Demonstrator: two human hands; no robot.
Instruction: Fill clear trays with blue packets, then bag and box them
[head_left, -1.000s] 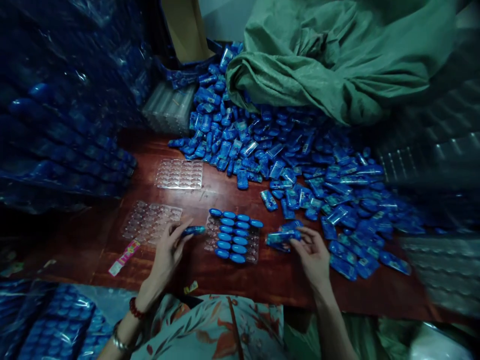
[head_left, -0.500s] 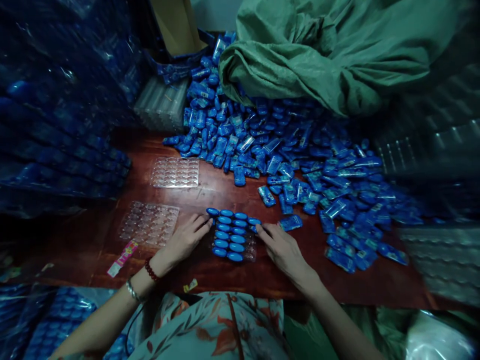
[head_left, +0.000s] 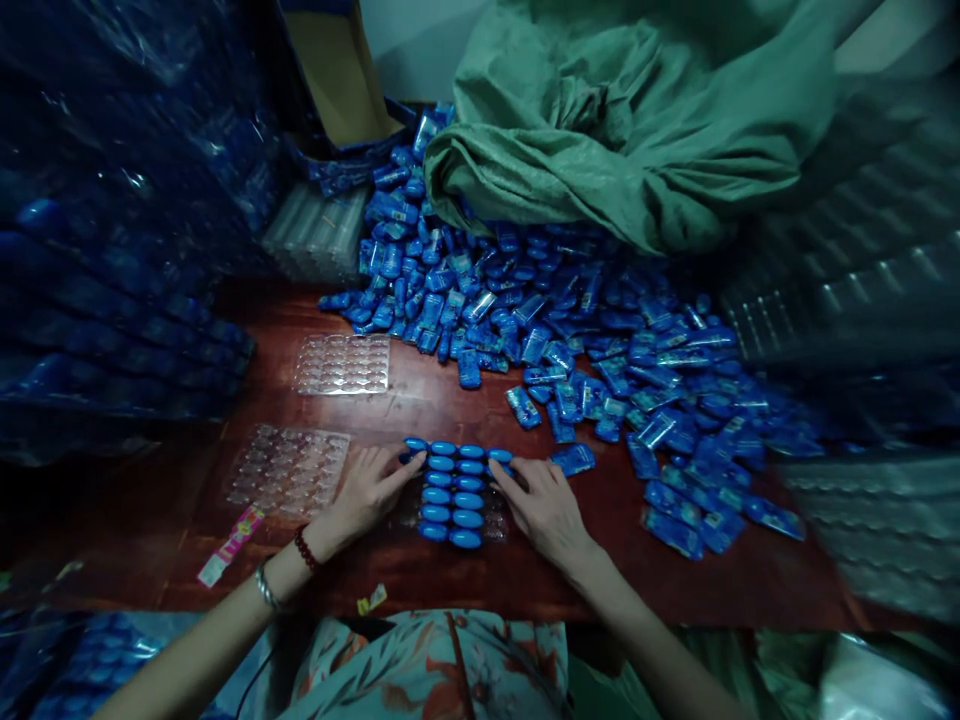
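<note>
While the left hand [head_left: 377, 484] and right hand [head_left: 546, 507] touch blue packets [head_left: 500, 455] at opposite row ends, apparently aligning them, neither grip's closure shows.

— Wearing anything near the left hand [head_left: 366, 495]?
— Yes, wearing a bracelet [head_left: 304, 549] of small, round, dark red beads, and a shiny silver bangle [head_left: 265, 588] just behind, farther up the left arm [head_left: 195, 655].
— And otherwise?
— Wearing a pale blue-green top [head_left: 427, 650], printed with a floral pattern in rusty orange and darker tones, with a reddish-brown strip [head_left: 459, 655] down the front.
</note>
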